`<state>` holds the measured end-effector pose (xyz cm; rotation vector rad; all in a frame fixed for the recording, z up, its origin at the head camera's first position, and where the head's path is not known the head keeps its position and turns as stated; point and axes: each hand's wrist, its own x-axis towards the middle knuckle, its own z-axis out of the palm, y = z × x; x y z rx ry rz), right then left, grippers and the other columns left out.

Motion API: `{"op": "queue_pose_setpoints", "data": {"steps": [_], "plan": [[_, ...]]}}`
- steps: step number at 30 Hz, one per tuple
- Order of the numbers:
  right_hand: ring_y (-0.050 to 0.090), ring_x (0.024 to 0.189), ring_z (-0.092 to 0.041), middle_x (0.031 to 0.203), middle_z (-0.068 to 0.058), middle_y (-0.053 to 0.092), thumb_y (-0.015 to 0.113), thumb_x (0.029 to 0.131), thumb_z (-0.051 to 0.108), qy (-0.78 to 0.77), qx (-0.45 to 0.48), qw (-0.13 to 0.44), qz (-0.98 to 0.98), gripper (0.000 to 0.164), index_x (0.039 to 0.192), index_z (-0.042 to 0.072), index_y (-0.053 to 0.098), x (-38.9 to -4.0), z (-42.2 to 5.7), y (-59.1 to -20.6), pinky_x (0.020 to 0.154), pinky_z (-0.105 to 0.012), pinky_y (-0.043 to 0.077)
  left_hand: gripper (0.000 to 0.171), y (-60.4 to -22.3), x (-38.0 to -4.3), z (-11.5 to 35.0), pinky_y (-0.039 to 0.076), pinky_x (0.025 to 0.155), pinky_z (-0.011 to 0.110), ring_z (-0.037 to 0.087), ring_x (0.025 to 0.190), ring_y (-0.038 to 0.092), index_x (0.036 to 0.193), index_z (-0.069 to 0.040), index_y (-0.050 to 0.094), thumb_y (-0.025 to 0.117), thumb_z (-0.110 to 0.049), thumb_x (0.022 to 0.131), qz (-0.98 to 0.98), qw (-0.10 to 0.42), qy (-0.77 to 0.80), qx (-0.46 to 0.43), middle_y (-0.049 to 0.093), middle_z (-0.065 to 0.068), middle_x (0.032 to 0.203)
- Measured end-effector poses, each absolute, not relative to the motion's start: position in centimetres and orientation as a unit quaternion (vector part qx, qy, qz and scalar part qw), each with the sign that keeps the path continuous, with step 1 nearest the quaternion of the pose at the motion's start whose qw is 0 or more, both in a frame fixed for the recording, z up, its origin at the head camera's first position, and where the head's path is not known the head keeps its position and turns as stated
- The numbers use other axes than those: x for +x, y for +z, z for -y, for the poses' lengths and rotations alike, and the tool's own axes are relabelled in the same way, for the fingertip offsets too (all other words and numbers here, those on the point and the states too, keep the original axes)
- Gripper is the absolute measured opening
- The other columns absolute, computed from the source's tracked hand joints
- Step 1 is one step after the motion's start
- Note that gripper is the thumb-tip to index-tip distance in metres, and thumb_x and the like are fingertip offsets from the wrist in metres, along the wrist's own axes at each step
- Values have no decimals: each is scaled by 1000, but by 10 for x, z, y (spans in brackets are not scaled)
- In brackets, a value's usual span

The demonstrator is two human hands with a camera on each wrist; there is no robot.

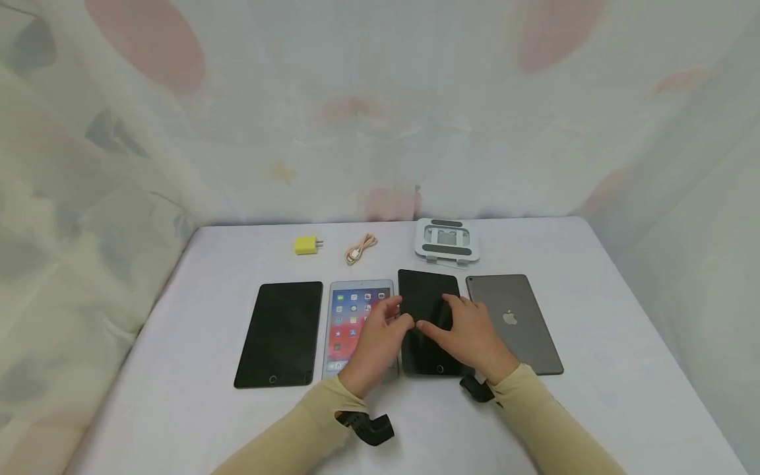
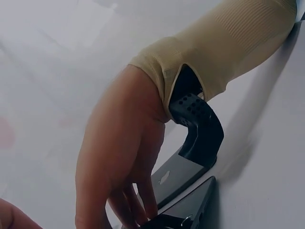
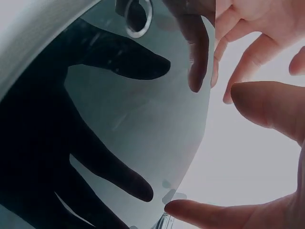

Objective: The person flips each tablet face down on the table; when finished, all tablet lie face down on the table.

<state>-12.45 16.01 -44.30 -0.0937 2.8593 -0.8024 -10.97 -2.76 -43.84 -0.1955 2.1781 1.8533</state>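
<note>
A black tablet [image 1: 429,349] lies face up on the table beneath both hands, its round home button toward the person. My right hand [image 1: 472,333] is over its right part, thumb and forefinger spread apart. In the right wrist view the right hand's fingers [image 3: 205,210] show beside the glossy screen [image 3: 157,124], which mirrors a hand. My left hand [image 1: 380,333] hovers around the tablet's left edge with loosely bent fingers, covering part of a white tablet [image 1: 341,316] with a lit screen. Whether the fingertips touch the black tablet I cannot tell.
Another black tablet [image 1: 279,333] lies at the left. A grey tablet [image 1: 519,316] lies back up at the right, close beside the middle one. Behind them are a yellow charger plug [image 1: 305,245], a coiled cable [image 1: 360,249] and a folded white stand [image 1: 446,241].
</note>
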Motion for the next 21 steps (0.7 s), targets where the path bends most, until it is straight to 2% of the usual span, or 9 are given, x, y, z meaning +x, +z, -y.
{"op": "queue_pose_setpoints", "data": {"steps": [7, 13, 21], "plan": [[46, 145, -57, 157, -30, 55, 70, 98, 61, -275, -20, 101, -956, 90, 156, -6, 49, -125, -161, -440, 118, -68, 44, 62, -442, -116, 32, 46, 123, 59, 34, 146, 54, 160, -8, 48, 60, -25, 102, -743, 151, 648, -77, 55, 16, 159], [47, 145, -57, 158, -29, 55, 70, 98, 61, -283, -26, 101, -953, 92, 155, -7, 50, -125, -160, -440, 119, -66, 44, 66, -441, -115, 37, 43, 125, 59, 34, 149, 52, 163, -5, 45, 60, -27, 103, -739, 170, 648, -63, 50, 16, 164], [47, 145, -56, 157, -27, 56, 71, 97, 61, -298, -32, 103, -949, 91, 154, -7, 52, -124, -160, -439, 119, -65, 44, 66, -439, -113, 41, 42, 126, 59, 33, 148, 53, 164, -6, 44, 60, -28, 104, -736, 185, 649, -56, 48, 15, 167]]}}
